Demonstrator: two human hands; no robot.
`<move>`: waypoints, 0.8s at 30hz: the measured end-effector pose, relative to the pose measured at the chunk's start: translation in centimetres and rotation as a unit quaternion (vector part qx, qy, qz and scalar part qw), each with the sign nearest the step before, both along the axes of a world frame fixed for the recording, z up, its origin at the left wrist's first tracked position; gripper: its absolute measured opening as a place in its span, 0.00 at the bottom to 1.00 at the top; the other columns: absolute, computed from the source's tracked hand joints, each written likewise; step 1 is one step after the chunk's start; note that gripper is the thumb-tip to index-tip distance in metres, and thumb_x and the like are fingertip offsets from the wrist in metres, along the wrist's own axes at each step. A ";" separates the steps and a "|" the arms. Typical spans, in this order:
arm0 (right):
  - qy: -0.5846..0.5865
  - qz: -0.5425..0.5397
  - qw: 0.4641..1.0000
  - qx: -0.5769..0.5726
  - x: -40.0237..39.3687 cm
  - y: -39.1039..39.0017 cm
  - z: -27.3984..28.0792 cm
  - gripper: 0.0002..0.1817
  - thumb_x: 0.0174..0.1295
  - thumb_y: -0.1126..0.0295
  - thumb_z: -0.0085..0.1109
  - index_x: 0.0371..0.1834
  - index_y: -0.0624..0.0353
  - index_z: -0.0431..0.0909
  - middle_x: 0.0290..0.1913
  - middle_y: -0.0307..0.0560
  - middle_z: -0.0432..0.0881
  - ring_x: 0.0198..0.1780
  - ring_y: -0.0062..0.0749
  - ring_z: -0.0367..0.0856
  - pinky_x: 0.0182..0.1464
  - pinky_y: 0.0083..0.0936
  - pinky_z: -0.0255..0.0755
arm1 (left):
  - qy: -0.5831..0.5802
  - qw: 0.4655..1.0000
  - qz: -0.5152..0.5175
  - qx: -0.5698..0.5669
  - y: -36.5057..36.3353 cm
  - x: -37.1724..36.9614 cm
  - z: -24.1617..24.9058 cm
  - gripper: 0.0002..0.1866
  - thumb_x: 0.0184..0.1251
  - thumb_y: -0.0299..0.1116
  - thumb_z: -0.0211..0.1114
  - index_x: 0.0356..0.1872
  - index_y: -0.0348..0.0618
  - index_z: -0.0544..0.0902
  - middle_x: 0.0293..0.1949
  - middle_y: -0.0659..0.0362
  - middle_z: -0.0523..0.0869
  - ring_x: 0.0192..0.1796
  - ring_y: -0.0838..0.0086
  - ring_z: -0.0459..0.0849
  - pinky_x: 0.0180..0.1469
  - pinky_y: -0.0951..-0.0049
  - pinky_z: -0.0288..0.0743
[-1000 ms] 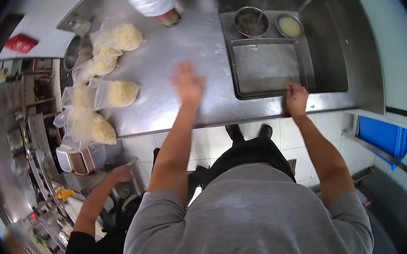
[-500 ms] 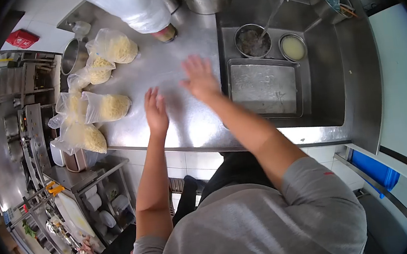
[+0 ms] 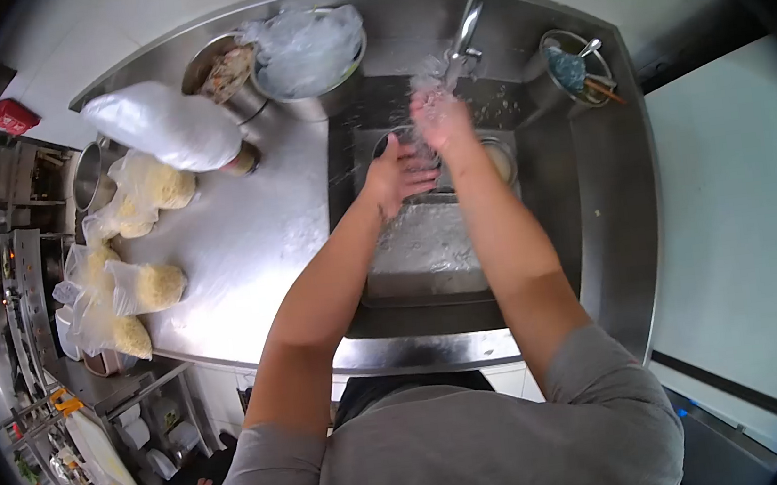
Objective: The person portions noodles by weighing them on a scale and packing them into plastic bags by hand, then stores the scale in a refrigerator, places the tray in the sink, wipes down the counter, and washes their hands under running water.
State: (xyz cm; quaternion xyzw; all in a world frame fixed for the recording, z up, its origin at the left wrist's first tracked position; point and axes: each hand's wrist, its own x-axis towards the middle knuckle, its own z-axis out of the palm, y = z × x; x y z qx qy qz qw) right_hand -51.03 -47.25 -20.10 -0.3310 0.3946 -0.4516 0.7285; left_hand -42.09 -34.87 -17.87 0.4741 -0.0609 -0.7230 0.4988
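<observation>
Water from the faucet (image 3: 471,21) splashes over my right hand (image 3: 442,118), which is under the stream with its fingers spread and nothing in it. Just left of it and a little lower, my left hand (image 3: 398,177) is open too, fingers apart, palm turned toward the right hand. Both are above the sink (image 3: 551,254). Below them a rectangular metal tray (image 3: 426,238) holds water with a rippling surface. Behind my hands, a bowl of pale liquid (image 3: 499,160) shows in part, and another round bowl is mostly hidden by my left hand.
Several clear bags of pale yellow shreds (image 3: 161,285) stand on the steel counter (image 3: 248,257) at left. A white plastic-wrapped bundle (image 3: 163,124), a pot of food scraps (image 3: 224,75) and a bag-filled pot (image 3: 308,61) are behind. A utensil container (image 3: 574,71) occupies the sink's back right corner.
Both hands have moved right from over the counter to the sink, the right one into the running water. The view has shifted right, and water now splashes around the hands.
</observation>
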 end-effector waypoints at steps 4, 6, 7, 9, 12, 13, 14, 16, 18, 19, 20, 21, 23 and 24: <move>0.384 0.007 0.866 -0.319 0.5 5.9 2.4 0.24 0.62 0.63 0.52 0.59 0.65 0.69 0.52 0.61 0.77 0.57 0.50 0.72 0.59 0.38 0.63 | 0.154 0.986 0.057 -0.012 -8.5 -2.0 0.5 0.44 0.61 0.71 0.42 0.59 0.36 0.67 0.52 0.43 0.77 0.50 0.52 0.80 0.50 0.54 0.74; 0.329 0.024 0.894 -0.303 -1.2 5.4 4.1 0.30 0.58 0.54 0.57 0.57 0.66 0.71 0.50 0.62 0.78 0.57 0.51 0.73 0.59 0.38 0.63 | 0.120 0.992 -0.030 -0.032 -10.6 -2.6 -1.8 0.44 0.57 0.74 0.45 0.57 0.42 0.69 0.43 0.43 0.79 0.40 0.51 0.81 0.41 0.53 0.75; 0.319 0.021 0.925 -0.206 -1.6 4.2 3.2 0.28 0.58 0.55 0.58 0.55 0.66 0.73 0.48 0.61 0.79 0.55 0.51 0.75 0.58 0.38 0.64 | 0.100 0.991 -0.073 -0.040 -11.3 -2.8 -2.8 0.44 0.54 0.76 0.46 0.56 0.44 0.70 0.39 0.43 0.79 0.34 0.51 0.81 0.37 0.53 0.76; 0.283 0.014 0.959 -0.006 -1.3 1.4 0.7 0.26 0.58 0.56 0.58 0.51 0.67 0.75 0.42 0.58 0.82 0.50 0.50 0.78 0.54 0.38 0.67 | -0.067 0.983 -0.095 -0.141 -9.4 -4.2 2.3 0.33 0.61 0.62 0.55 0.53 0.41 0.73 0.37 0.43 0.81 0.34 0.54 0.83 0.38 0.58 0.77; 0.023 -0.034 0.990 0.132 -1.0 0.3 0.7 0.24 0.54 0.60 0.63 0.50 0.65 0.76 0.39 0.52 0.82 0.43 0.46 0.80 0.50 0.38 0.70 | -0.310 0.927 -0.105 -0.185 -9.8 -3.5 -1.4 0.28 0.63 0.55 0.55 0.53 0.41 0.73 0.39 0.43 0.81 0.36 0.54 0.83 0.39 0.59 0.77; -0.062 -0.028 0.983 0.170 -0.7 -0.4 -0.8 0.26 0.53 0.61 0.64 0.52 0.64 0.74 0.41 0.51 0.81 0.43 0.45 0.80 0.50 0.38 0.70 | -0.386 0.895 -0.106 -0.199 -9.9 -3.1 -2.7 0.27 0.64 0.53 0.55 0.53 0.41 0.74 0.40 0.43 0.81 0.36 0.55 0.84 0.40 0.60 0.77; -0.064 -0.068 0.986 0.139 -0.3 -0.4 -0.7 0.28 0.52 0.61 0.65 0.55 0.64 0.72 0.44 0.51 0.80 0.44 0.44 0.79 0.51 0.38 0.70 | -0.460 0.856 -0.104 -0.211 -10.0 -2.7 -3.2 0.25 0.65 0.50 0.55 0.53 0.40 0.74 0.41 0.42 0.81 0.37 0.55 0.84 0.40 0.60 0.77; -0.066 -0.146 0.984 0.076 0.8 1.0 -0.8 0.34 0.50 0.62 0.67 0.60 0.62 0.67 0.50 0.51 0.77 0.45 0.42 0.79 0.52 0.38 0.70 | -0.582 0.787 -0.120 -0.163 -11.0 -1.9 -4.0 0.22 0.65 0.45 0.54 0.52 0.40 0.74 0.43 0.43 0.81 0.39 0.55 0.84 0.41 0.61 0.78; 0.262 -0.091 0.948 -0.157 0.7 4.3 0.3 0.37 0.49 0.64 0.68 0.62 0.62 0.63 0.54 0.51 0.74 0.47 0.41 0.79 0.53 0.35 0.70 | -0.669 0.725 -0.161 -0.040 -12.5 -1.9 -4.4 0.19 0.65 0.40 0.53 0.50 0.38 0.75 0.44 0.44 0.82 0.41 0.56 0.85 0.42 0.61 0.78; 0.411 -0.059 0.869 -0.270 0.6 5.2 1.4 0.38 0.49 0.64 0.68 0.63 0.62 0.61 0.57 0.51 0.72 0.47 0.41 0.78 0.54 0.34 0.70 | -0.709 0.669 -0.204 -0.090 -12.3 -1.8 -4.6 0.19 0.65 0.40 0.53 0.50 0.37 0.75 0.46 0.44 0.81 0.43 0.55 0.83 0.44 0.62 0.77; 0.258 -0.034 0.953 -0.155 -0.2 4.9 3.3 0.37 0.47 0.64 0.70 0.60 0.62 0.65 0.55 0.52 0.74 0.50 0.41 0.78 0.55 0.31 0.69 | -0.744 0.606 -0.244 -0.141 -12.2 -2.0 -4.6 0.19 0.64 0.39 0.52 0.51 0.36 0.75 0.47 0.44 0.80 0.46 0.55 0.82 0.46 0.63 0.76; 0.245 0.013 0.966 -0.086 -1.1 3.9 2.4 0.36 0.47 0.64 0.70 0.60 0.63 0.65 0.54 0.53 0.75 0.50 0.41 0.77 0.54 0.31 0.69 | -0.770 0.540 -0.283 -0.190 -11.6 -2.3 -4.8 0.20 0.64 0.39 0.52 0.51 0.35 0.75 0.49 0.44 0.79 0.48 0.55 0.81 0.48 0.65 0.76; 0.205 0.103 0.972 0.049 -2.3 -0.6 -1.0 0.34 0.47 0.64 0.70 0.58 0.64 0.67 0.53 0.53 0.76 0.51 0.41 0.77 0.54 0.32 0.69 | -0.777 0.534 -0.248 -0.221 -11.0 -3.1 -4.2 0.14 0.63 0.33 0.51 0.44 0.36 0.79 0.41 0.43 0.83 0.46 0.53 0.82 0.49 0.60 0.75; 0.241 0.038 0.970 -0.013 -3.0 -2.6 -2.8 0.32 0.48 0.64 0.69 0.56 0.65 0.68 0.51 0.54 0.76 0.50 0.40 0.77 0.53 0.32 0.70 | -0.759 0.551 -0.289 -0.191 -11.3 -3.5 -3.2 0.13 0.62 0.32 0.51 0.43 0.37 0.79 0.41 0.43 0.83 0.45 0.52 0.83 0.48 0.58 0.76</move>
